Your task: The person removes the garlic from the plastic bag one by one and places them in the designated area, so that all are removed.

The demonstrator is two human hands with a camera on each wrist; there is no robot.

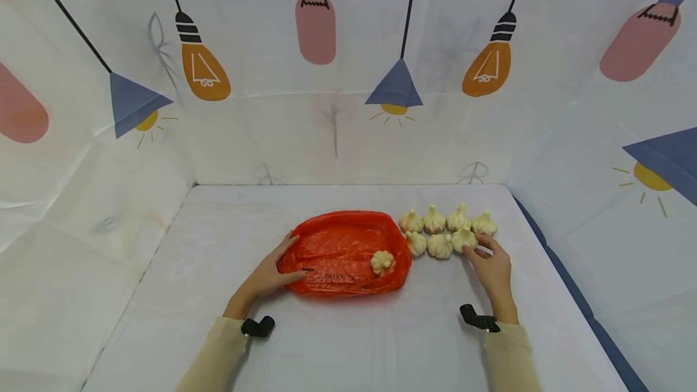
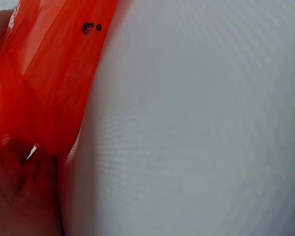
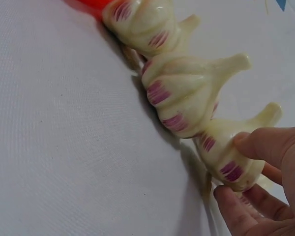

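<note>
A red plastic bag lies on the table with its mouth spread wide. My left hand holds its left edge, the thumb lapping over the rim and the fingers along the outside. One garlic bulb sits inside the bag near its right end. To the right, my right hand pinches a garlic bulb at the right end of the front row, thumb on top and fingers around its far side. Two more bulbs, such as the middle bulb, stand beside it in that row.
Behind the front row, several more garlic bulbs form a back row. The leftmost front bulb is right at the bag's rim. A white cloth covers the table, and printed sheets enclose the back and sides.
</note>
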